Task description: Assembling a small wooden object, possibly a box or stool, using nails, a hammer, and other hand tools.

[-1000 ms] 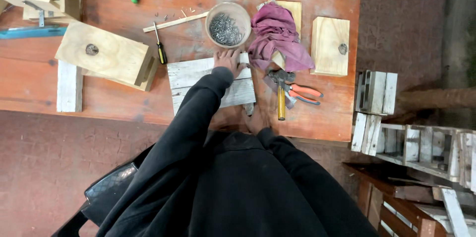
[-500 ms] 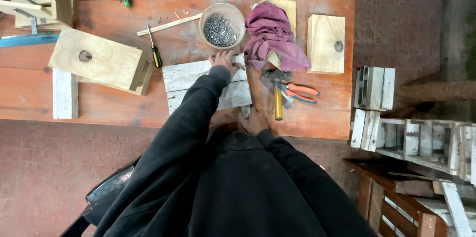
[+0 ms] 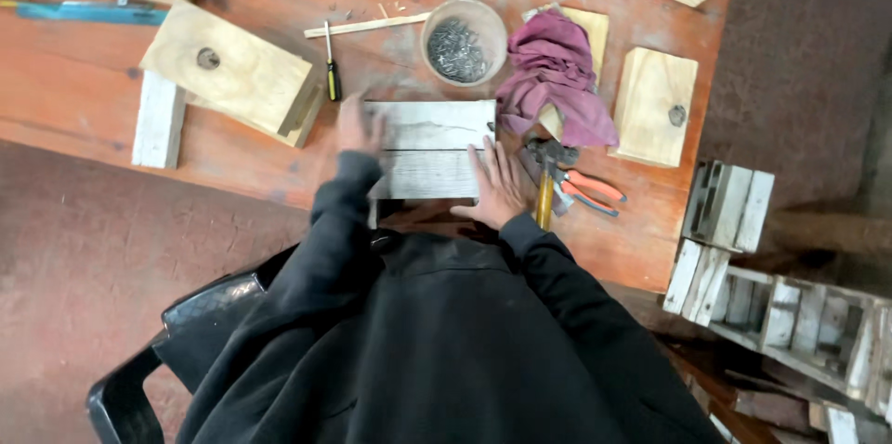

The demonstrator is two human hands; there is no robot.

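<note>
A pale grey wooden panel [image 3: 429,142] made of two boards lies on the red workbench [image 3: 84,91] in front of me. My left hand [image 3: 358,125], blurred by motion, rests on the panel's left edge. My right hand [image 3: 497,186] lies flat with fingers spread at the panel's lower right corner. Neither hand grips anything. A bowl of nails [image 3: 463,37] stands just behind the panel. A hammer [image 3: 545,179] and orange-handled pliers [image 3: 583,189] lie beside my right hand.
A plywood birdhouse with a round hole [image 3: 232,72] lies left, a yellow-handled screwdriver [image 3: 331,68] beside it. A purple rag [image 3: 556,77] drapes over wood; another holed panel [image 3: 655,105] sits right. Wooden crates [image 3: 771,295] stand on the floor at right.
My left hand has left the bowl's rim at the panel's top and swung to the panel's left edge. My right hand has come into view at the lower right corner.
</note>
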